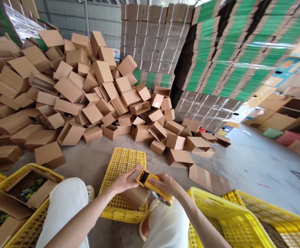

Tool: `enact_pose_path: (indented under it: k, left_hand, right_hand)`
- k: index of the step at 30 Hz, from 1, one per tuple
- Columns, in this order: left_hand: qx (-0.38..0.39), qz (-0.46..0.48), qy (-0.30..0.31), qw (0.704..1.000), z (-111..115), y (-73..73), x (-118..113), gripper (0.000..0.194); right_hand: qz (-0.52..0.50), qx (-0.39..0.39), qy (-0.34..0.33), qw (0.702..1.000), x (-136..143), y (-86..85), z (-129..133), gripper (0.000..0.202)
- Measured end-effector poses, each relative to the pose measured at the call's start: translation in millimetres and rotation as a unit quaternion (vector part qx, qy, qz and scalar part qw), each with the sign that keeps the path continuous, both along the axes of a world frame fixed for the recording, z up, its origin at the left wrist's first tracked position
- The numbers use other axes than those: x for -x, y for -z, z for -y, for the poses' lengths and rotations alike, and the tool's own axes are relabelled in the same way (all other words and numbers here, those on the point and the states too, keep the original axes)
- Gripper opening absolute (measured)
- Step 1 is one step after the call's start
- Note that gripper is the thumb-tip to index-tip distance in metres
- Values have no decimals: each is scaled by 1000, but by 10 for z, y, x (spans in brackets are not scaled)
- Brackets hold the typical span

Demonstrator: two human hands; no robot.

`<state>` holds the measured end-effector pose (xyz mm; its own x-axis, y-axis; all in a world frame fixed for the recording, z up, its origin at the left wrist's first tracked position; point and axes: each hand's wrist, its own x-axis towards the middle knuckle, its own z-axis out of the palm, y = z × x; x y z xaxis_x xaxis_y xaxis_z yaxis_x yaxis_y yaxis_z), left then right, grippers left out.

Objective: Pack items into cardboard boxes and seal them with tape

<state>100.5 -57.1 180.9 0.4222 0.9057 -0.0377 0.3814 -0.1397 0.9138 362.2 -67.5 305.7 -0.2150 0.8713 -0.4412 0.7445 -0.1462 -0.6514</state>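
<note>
In front of my knees a small brown cardboard box (135,197) rests on an upturned yellow plastic crate (124,157). My left hand (124,180) grips the box along its far top part, fingers bent over it. A yellow tape dispenser (157,190) with a dark front opening is held in my right hand (167,185), fingers wrapped round its body. The dispenser's front end sits over the box's right upper edge, close to my left fingertips. Whether tape is stuck to the box I cannot make out.
A large heap of open cardboard boxes (93,89) fills the floor ahead. Behind it rise stacks of flat cartons (152,41). On my left, a yellow crate (33,168) holds boxes with green contents. More yellow crates (225,217) stand at my right. A flattened carton (208,181) lies nearby.
</note>
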Motion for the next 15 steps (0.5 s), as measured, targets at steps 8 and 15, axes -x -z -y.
enact_pose_path:
  k: [8, 15]
  left_hand:
    - [-293, -188, 138, 927, -63, 166, 15, 100]
    - [-321, -222, 174, 904, -165, 213, 38, 133]
  right_hand:
    - [-25, 23, -9, 999, -139, 103, -14, 42]
    - [7, -38, -51, 998, -135, 95, -31, 49]
